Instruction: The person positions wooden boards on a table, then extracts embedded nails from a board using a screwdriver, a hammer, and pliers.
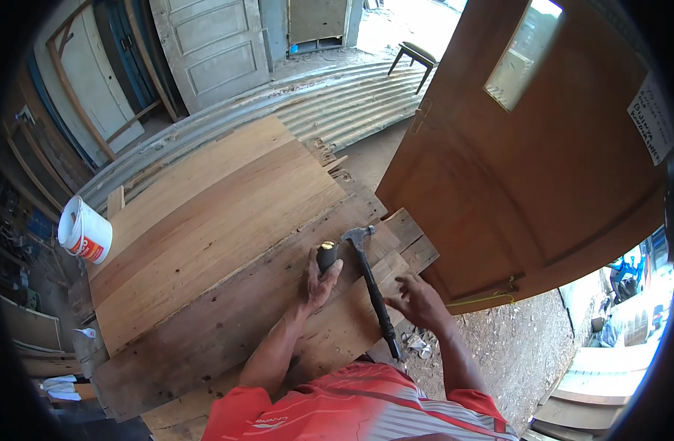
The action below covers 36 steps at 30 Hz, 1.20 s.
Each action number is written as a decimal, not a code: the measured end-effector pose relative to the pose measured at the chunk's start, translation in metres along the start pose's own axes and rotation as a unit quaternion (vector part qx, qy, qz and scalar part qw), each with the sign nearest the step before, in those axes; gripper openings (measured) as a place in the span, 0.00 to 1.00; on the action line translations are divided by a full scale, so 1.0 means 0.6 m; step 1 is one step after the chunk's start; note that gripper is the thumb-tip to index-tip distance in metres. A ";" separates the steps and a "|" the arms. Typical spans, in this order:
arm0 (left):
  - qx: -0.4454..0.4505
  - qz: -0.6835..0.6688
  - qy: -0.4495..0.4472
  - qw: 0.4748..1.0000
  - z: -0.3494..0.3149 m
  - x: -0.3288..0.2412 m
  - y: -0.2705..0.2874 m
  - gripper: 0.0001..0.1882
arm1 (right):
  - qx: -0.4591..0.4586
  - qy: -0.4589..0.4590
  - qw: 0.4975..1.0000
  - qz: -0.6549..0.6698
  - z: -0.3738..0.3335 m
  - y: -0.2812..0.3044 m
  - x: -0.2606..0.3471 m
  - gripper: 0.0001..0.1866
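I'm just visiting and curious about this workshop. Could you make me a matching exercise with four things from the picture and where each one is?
Things:
1. Claw hammer with a long dark handle
2. White plastic bucket with a red-orange label
3. Dark rounded object with a yellowish top
4. Brown wooden door with a narrow glass pane

Places:
A. In the person's left hand
B. On the right side of the picture
C. Between the left hand and the right hand
D. Toward the picture's left edge

Right pairs: 1-C, 2-D, 3-A, 4-B
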State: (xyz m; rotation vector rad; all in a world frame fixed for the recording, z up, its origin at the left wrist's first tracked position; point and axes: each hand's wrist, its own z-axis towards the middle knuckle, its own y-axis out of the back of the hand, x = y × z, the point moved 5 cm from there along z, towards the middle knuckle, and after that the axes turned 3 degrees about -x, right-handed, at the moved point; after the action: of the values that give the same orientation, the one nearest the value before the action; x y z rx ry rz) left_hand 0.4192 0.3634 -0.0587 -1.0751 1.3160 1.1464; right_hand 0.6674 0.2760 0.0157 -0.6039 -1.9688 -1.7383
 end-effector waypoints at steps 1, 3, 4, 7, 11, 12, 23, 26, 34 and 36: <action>0.003 -0.014 0.025 1.000 -0.004 -0.007 0.001 0.21 | 0.033 -0.040 0.999 0.002 -0.026 -0.024 0.003 0.37; 0.002 -0.005 0.030 1.000 -0.001 0.004 0.006 0.21 | 0.039 -0.058 0.997 -0.043 -0.057 -0.065 0.005 0.38; 0.010 -0.010 0.027 1.000 -0.002 0.003 0.010 0.22 | 0.036 -0.054 0.997 -0.046 -0.063 -0.081 0.014 0.34; 0.045 -0.013 0.035 0.998 0.003 -0.012 0.004 0.19 | 0.004 -0.046 0.996 -0.081 -0.068 -0.118 0.002 0.28; 0.113 -0.122 0.040 0.985 0.020 -0.008 -0.007 0.21 | -0.025 -0.033 0.996 -0.084 -0.046 -0.131 0.005 0.19; 0.117 -0.098 0.050 0.987 0.019 0.001 -0.005 0.19 | -0.031 -0.030 0.997 -0.066 -0.044 -0.132 0.011 0.18; 0.162 -0.293 0.208 0.919 0.029 0.009 -0.003 0.12 | -0.021 -0.115 0.969 0.218 -0.031 -0.128 -0.005 0.28; 0.126 -0.235 0.184 0.946 0.009 0.007 0.024 0.13 | -0.013 -0.153 0.953 0.262 -0.049 -0.130 -0.008 0.30; -0.019 -0.239 0.005 0.971 0.014 -0.013 0.040 0.13 | -0.136 -0.117 0.883 0.434 -0.049 -0.123 0.003 0.15; -0.034 -0.257 -0.029 0.965 0.018 -0.007 0.038 0.11 | -0.108 -0.161 0.872 0.450 -0.040 -0.107 0.015 0.16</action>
State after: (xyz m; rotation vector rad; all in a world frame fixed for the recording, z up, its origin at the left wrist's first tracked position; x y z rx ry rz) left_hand 0.3987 0.3771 -0.0532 -1.3250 0.8801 0.8255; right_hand 0.6235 0.2454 -0.0276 -1.6575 -1.2783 -1.2772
